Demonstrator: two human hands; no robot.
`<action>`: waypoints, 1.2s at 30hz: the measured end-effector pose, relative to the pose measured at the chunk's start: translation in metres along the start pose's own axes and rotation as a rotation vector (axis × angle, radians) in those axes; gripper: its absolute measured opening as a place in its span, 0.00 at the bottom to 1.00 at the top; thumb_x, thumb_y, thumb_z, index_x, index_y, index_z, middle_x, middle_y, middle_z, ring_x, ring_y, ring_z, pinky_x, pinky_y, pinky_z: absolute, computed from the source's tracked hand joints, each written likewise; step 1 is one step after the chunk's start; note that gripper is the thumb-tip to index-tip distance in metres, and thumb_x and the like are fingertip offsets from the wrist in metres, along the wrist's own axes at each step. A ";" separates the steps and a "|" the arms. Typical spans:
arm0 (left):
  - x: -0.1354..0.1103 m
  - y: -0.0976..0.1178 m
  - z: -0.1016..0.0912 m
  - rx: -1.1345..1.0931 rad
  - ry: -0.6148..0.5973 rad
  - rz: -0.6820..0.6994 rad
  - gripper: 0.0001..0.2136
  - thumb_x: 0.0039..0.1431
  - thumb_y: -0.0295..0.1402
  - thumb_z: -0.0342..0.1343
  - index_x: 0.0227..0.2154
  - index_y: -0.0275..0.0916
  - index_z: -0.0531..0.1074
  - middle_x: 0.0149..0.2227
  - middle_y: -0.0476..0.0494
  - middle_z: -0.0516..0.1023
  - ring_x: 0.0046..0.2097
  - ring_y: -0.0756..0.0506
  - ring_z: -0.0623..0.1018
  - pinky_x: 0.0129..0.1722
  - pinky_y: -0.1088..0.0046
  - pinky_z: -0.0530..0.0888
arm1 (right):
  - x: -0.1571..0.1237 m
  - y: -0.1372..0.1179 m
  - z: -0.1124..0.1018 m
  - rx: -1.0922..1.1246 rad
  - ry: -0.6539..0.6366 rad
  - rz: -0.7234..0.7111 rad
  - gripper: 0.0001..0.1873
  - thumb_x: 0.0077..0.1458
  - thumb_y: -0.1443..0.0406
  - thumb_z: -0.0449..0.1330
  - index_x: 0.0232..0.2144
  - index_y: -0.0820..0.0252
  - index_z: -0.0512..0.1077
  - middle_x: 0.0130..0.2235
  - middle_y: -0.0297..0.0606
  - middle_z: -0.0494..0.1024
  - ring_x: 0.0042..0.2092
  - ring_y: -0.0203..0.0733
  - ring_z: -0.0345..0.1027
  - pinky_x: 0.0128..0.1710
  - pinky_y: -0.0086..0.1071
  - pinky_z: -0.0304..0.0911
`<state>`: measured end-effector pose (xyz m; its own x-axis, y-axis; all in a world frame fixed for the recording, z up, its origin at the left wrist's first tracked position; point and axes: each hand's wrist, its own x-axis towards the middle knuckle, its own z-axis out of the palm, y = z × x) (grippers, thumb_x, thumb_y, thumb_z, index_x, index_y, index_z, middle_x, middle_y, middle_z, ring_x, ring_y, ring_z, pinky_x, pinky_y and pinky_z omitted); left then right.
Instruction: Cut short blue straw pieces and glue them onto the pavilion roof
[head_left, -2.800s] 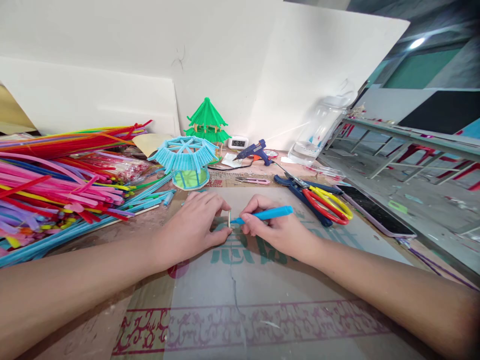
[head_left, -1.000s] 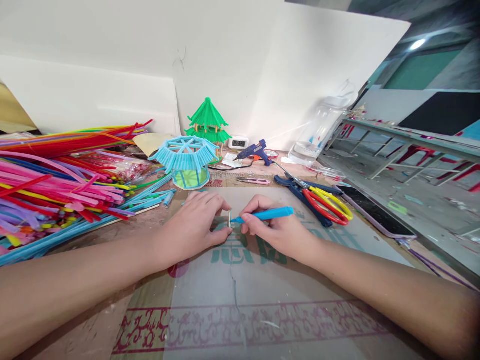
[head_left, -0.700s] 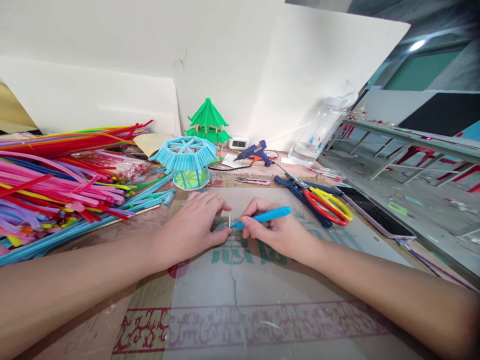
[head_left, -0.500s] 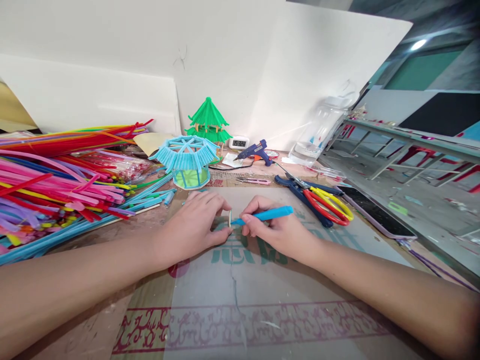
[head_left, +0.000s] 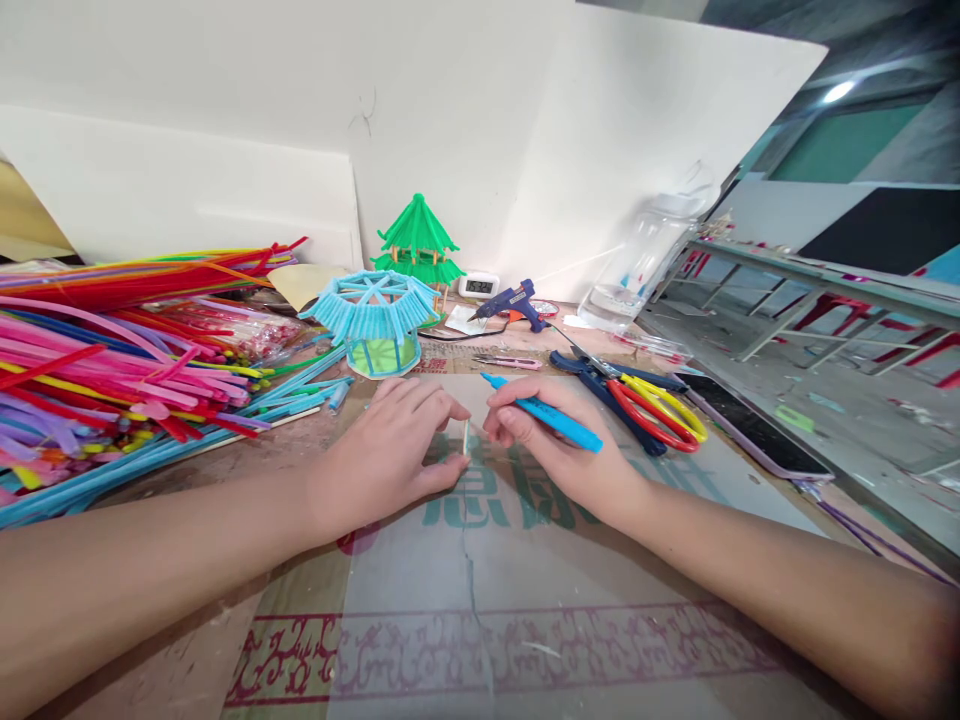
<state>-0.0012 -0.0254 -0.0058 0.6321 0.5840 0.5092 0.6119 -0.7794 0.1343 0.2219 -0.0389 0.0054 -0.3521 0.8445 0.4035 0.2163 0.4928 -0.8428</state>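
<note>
Between thumb and forefinger, my left hand (head_left: 409, 435) pinches a short pale stick (head_left: 466, 437) by its two ends, just above the mat. My right hand (head_left: 551, 440) grips a blue marker pen (head_left: 551, 415), its tip pointing up and to the left, apart from the stick. Behind my left hand stands a model pavilion (head_left: 375, 315) with a light blue fuzzy roof and a green base. A green two-tiered model pavilion (head_left: 418, 240) rises behind it.
Bundles of coloured pipe cleaners (head_left: 127, 370) fill the left side. At the back are a small digital clock (head_left: 478, 286), a blue glue gun (head_left: 514, 303) and a clear bottle (head_left: 634, 265). Scissors (head_left: 660, 410), pliers (head_left: 611, 395) and a phone (head_left: 750, 425) lie right.
The marker's tip has come away from the stick and swung upward, while its back end dropped. My left hand still pinches the stick, shifted slightly to the right.
</note>
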 end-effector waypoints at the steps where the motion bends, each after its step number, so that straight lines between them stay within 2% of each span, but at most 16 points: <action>1: 0.000 0.001 0.000 0.014 0.020 0.025 0.12 0.61 0.36 0.59 0.44 0.39 0.68 0.43 0.42 0.75 0.50 0.39 0.73 0.52 0.60 0.67 | 0.001 0.000 0.000 0.020 -0.024 0.029 0.05 0.63 0.63 0.60 0.42 0.56 0.70 0.36 0.36 0.77 0.37 0.38 0.73 0.39 0.34 0.70; 4: 0.000 0.003 0.000 0.034 0.064 0.072 0.11 0.62 0.36 0.58 0.44 0.39 0.68 0.44 0.42 0.76 0.51 0.39 0.72 0.53 0.59 0.65 | 0.003 0.001 -0.001 0.103 -0.132 0.096 0.12 0.60 0.64 0.63 0.44 0.54 0.65 0.38 0.34 0.75 0.41 0.38 0.73 0.42 0.34 0.70; 7: 0.001 0.004 0.001 0.034 0.069 0.098 0.10 0.63 0.37 0.58 0.44 0.40 0.68 0.44 0.43 0.76 0.51 0.40 0.72 0.54 0.59 0.64 | 0.006 0.002 -0.001 0.136 -0.197 0.148 0.17 0.58 0.64 0.65 0.44 0.53 0.61 0.37 0.32 0.73 0.40 0.38 0.72 0.41 0.33 0.70; 10: 0.001 0.003 0.002 0.032 0.062 0.105 0.10 0.63 0.37 0.58 0.44 0.40 0.68 0.45 0.43 0.76 0.51 0.40 0.73 0.54 0.60 0.64 | 0.008 0.003 -0.001 0.140 -0.218 0.172 0.16 0.58 0.64 0.65 0.43 0.53 0.61 0.37 0.32 0.72 0.39 0.37 0.71 0.41 0.32 0.69; 18: 0.001 0.002 0.000 0.018 0.032 0.096 0.14 0.64 0.40 0.57 0.49 0.41 0.68 0.48 0.42 0.75 0.53 0.40 0.71 0.55 0.60 0.63 | 0.008 0.004 -0.002 0.142 -0.252 0.116 0.14 0.59 0.66 0.63 0.43 0.54 0.61 0.37 0.32 0.71 0.39 0.36 0.70 0.41 0.32 0.68; 26: 0.001 0.002 0.000 -0.016 0.012 0.050 0.12 0.64 0.39 0.57 0.46 0.42 0.68 0.46 0.43 0.75 0.52 0.40 0.72 0.55 0.59 0.64 | 0.006 0.006 0.000 0.145 -0.216 0.107 0.15 0.61 0.62 0.62 0.46 0.53 0.61 0.36 0.31 0.73 0.37 0.37 0.71 0.39 0.32 0.69; 29: 0.003 0.001 0.000 -0.037 -0.007 -0.012 0.11 0.62 0.38 0.57 0.44 0.40 0.68 0.44 0.44 0.75 0.50 0.40 0.73 0.53 0.60 0.66 | 0.004 0.004 0.001 0.127 -0.100 0.089 0.10 0.67 0.57 0.54 0.47 0.54 0.64 0.35 0.34 0.75 0.37 0.39 0.72 0.41 0.37 0.70; 31: 0.004 0.001 -0.001 -0.051 -0.025 -0.044 0.10 0.61 0.38 0.57 0.42 0.40 0.68 0.43 0.44 0.75 0.49 0.40 0.73 0.52 0.60 0.67 | 0.002 0.001 0.000 0.050 -0.015 0.050 0.13 0.69 0.54 0.51 0.45 0.55 0.70 0.35 0.37 0.77 0.37 0.41 0.73 0.43 0.39 0.70; 33: 0.005 0.001 -0.001 -0.058 -0.039 -0.054 0.10 0.61 0.38 0.58 0.42 0.40 0.68 0.43 0.44 0.75 0.49 0.40 0.73 0.51 0.60 0.68 | 0.001 -0.002 0.000 -0.034 0.023 0.018 0.16 0.68 0.53 0.52 0.42 0.55 0.74 0.34 0.38 0.78 0.36 0.42 0.73 0.41 0.39 0.71; 36: 0.005 0.000 0.000 -0.059 -0.043 -0.050 0.11 0.61 0.39 0.58 0.41 0.40 0.68 0.42 0.44 0.75 0.48 0.40 0.73 0.50 0.60 0.68 | 0.000 -0.007 0.000 -0.049 0.020 0.050 0.14 0.64 0.54 0.57 0.36 0.56 0.75 0.32 0.37 0.78 0.34 0.41 0.73 0.35 0.36 0.70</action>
<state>0.0019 -0.0230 -0.0029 0.6220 0.6310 0.4637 0.6153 -0.7601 0.2088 0.2205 -0.0422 0.0110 -0.3213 0.8721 0.3690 0.2774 0.4592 -0.8439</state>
